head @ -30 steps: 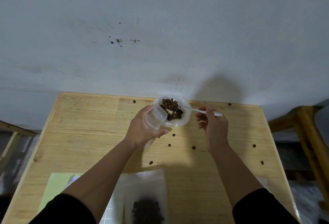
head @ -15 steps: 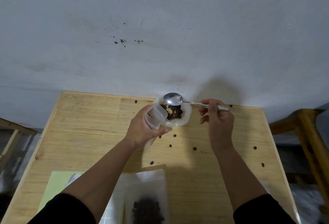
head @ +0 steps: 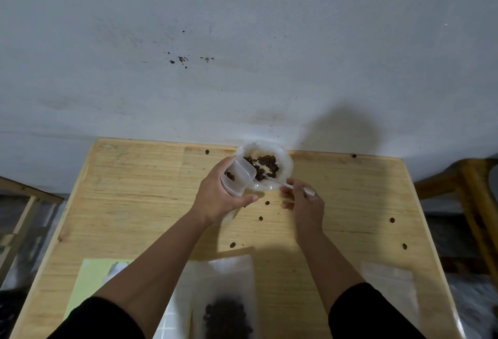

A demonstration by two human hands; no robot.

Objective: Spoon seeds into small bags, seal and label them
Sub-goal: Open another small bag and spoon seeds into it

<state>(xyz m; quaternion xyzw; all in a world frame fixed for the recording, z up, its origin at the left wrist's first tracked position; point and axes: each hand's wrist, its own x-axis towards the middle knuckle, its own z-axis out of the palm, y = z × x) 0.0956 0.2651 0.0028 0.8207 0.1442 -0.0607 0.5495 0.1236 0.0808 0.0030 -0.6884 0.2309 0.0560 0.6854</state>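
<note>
A clear plastic bowl (head: 285,156) of brown seeds (head: 265,166) sits at the table's far edge. My left hand (head: 218,198) grips a small clear bag (head: 238,178) held open at the bowl's left rim, with a few seeds inside it. My right hand (head: 303,202) pinches the handle of a metal spoon (head: 285,184); the spoon head points toward the bag's mouth at the bowl's near rim. A filled frosted bag (head: 226,298) of seeds lies at the near edge between my arms.
Loose seeds (head: 260,218) are scattered over the wooden table (head: 134,190). A pale green sheet (head: 91,279) lies near left, a white label sheet (head: 175,319) beside the filled bag, an empty bag (head: 388,287) near right. A wooden stool (head: 466,177) stands right.
My right hand has come down and toward me, bringing the spoon from above the bowl's far side to its near rim by the bag. A few seeds now show inside the held bag.
</note>
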